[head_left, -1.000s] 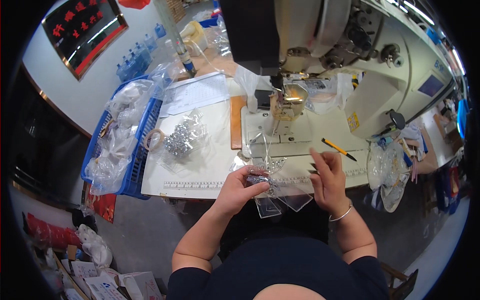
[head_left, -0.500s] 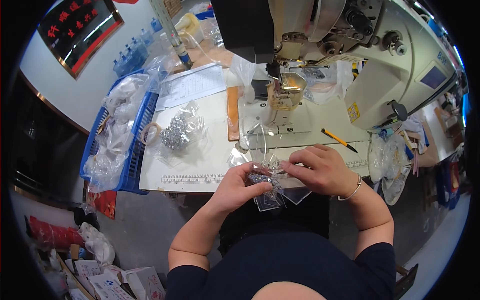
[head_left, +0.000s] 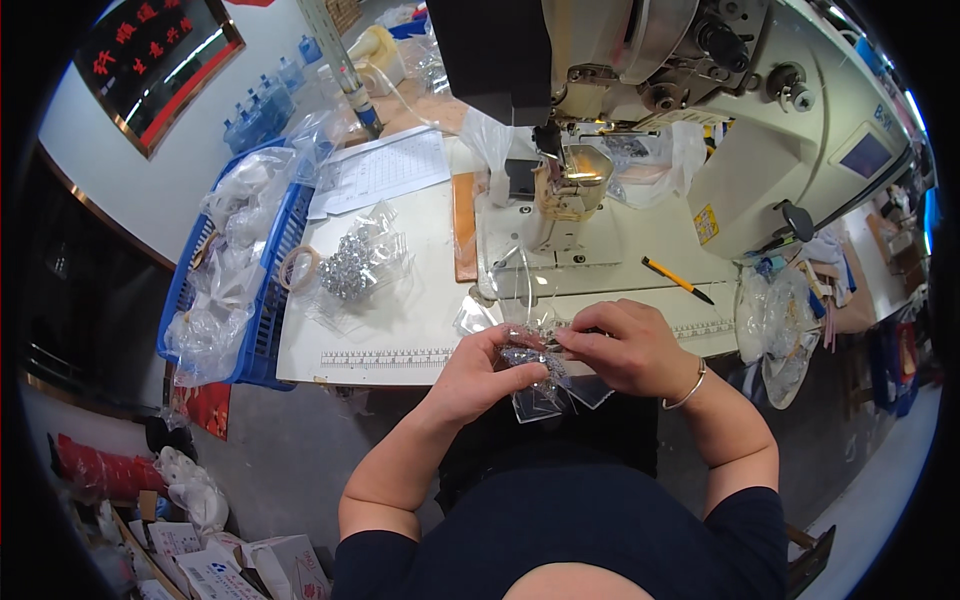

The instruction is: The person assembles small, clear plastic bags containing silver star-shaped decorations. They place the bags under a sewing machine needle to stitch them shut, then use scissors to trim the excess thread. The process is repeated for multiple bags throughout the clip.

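1. Left hand (head_left: 482,372): it sits at the near edge of the worktop (head_left: 420,320), forearm entering from 7 o'clock. Its fingers are pinched on a small clear bag (head_left: 540,385) that holds dark metal parts.
2. Right hand (head_left: 622,345): it lies just beside the left hand, at its 3 o'clock. Its fingers are pressed together on the top edge of the same bag. A thin bangle (head_left: 688,388) circles the wrist.
3. Clear bag: it is held between both hands, partly over the worktop edge and partly hanging below it (the lower corners droop toward the person's lap). Whether the mouth of the bag is open cannot be told.
4. Sewing machine (head_left: 640,120): it stands at 12 o'clock from the hands, well apart, with its needle area above a pale base plate (head_left: 560,245).
5. Pen (head_left: 677,279): yellow and black, it lies flat on the worktop at 1 o'clock from the right hand, near but not touching.
6. Parts bag (head_left: 352,262): a larger clear bag of silver metal parts, at 10 o'clock from the left hand, apart from it. A tape roll (head_left: 298,268) lies just beside it at its 9 o'clock.
7. Basket (head_left: 262,330): blue, at the left worktop edge, filled with crumpled clear bags.
8. Sheet (head_left: 385,168): a printed paper lies flat at 11 o'clock, beyond the parts bag.
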The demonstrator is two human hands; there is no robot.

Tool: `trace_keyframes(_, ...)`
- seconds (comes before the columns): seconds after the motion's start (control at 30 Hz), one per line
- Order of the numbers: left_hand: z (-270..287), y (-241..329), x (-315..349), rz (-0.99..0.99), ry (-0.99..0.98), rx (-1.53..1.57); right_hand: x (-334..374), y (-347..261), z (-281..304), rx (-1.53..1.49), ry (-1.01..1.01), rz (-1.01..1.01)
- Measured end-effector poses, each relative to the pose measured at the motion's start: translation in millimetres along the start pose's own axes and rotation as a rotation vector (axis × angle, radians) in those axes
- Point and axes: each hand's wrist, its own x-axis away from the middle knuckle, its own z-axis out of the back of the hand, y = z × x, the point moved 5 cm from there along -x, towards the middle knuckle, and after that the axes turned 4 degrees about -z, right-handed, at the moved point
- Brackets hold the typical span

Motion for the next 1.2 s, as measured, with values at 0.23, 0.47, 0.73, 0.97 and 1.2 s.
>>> trace_keyframes(0.23,-0.2,0.0,-0.1,-0.023,0.011,-0.006,9.6,6.2,-9.0,-0.248,0.113,-0.216)
trace_keyframes(0.47,3.2,-0.6,-0.1,-0.019,0.052,-0.030,8.7,-2.3,-3.1,-0.009,0.072,-0.140)
trace_keyframes(0.73,1.4,-7.2,0.0,-0.005,0.072,-0.052,5.4,-4.6,-10.9,0.008,0.074,-0.158)
trace_keyframes(0.97,3.0,-12.7,-1.5,-0.007,0.080,-0.020,11.1,1.5,-18.8,-0.084,0.094,-0.187)
trace_keyframes(1.2,4.9,-17.1,-3.4,0.016,0.064,0.015,13.6,3.6,-23.4,-0.139,0.090,-0.254)
